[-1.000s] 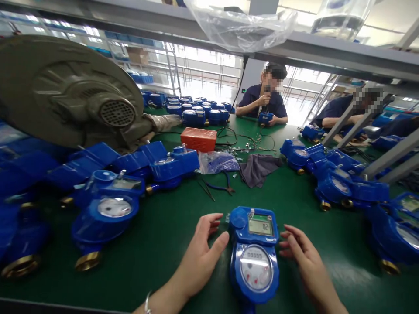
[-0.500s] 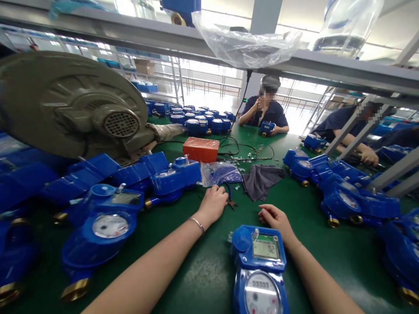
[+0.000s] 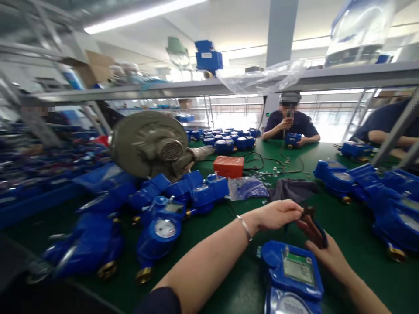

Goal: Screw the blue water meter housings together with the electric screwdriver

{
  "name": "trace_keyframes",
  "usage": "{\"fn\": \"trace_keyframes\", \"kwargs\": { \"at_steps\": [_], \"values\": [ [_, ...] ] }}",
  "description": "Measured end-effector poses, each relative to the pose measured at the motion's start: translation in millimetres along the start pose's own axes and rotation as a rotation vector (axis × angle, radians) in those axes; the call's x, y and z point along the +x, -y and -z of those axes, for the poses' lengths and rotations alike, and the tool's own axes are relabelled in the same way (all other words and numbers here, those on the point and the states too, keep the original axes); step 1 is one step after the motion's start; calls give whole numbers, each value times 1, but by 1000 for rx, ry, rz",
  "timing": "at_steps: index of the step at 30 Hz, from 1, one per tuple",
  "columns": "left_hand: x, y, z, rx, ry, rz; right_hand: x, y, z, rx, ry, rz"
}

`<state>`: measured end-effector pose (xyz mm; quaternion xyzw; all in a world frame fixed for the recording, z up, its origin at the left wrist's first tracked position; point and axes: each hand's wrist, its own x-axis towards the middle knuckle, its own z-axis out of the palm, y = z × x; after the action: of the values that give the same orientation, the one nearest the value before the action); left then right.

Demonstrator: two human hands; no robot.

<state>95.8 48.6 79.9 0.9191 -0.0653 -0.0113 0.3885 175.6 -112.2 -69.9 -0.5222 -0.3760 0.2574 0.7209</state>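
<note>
Ahead of me, a pair of blue-handled pliers (image 3: 322, 237) is held between both hands, jaws pointing up and away. My right hand (image 3: 332, 257) is closed around a handle. My left hand (image 3: 278, 214), with a bracelet at the wrist, has its fingers pressed together at the pliers' head; its fingertips are partly hidden. Just below the hands lies a blue water meter (image 3: 291, 272) with a display window and a round dial, cut off by the bottom edge. Neither hand touches it.
Several blue meters with brass ends lie to the left (image 3: 159, 235) and right (image 3: 389, 209). Behind are a grey cloth (image 3: 293, 189), a bag of small blue parts (image 3: 248, 188), an orange box (image 3: 228, 166) and a large blower (image 3: 150, 144). A shelf (image 3: 314, 78) crosses overhead. A co-worker (image 3: 290, 120) sits opposite.
My left hand has lifted the pliers from the table and moved right to my right hand, which has closed on them. The view has swung left and up.
</note>
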Motion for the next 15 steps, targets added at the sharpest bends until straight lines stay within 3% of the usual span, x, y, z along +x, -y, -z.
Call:
{"fn": "trace_keyframes", "kwargs": {
  "at_steps": [3,6,8,10,12,15],
  "values": [
    [14,-3,-1,44,13,-41,-11,4,3,227,106,-98],
    [28,-3,-5,76,18,-59,-7,1,6,536,-54,-170],
    [38,-5,-12,99,56,-75,2,-11,12,638,-184,-325],
    [49,-8,-20,129,122,-85,11,-30,19,645,-244,-469],
    [55,-13,-23,169,183,-72,16,-50,27,587,-246,-482],
    [37,-26,-22,300,107,-6,20,-69,34,550,-280,-443]
  ]
}}
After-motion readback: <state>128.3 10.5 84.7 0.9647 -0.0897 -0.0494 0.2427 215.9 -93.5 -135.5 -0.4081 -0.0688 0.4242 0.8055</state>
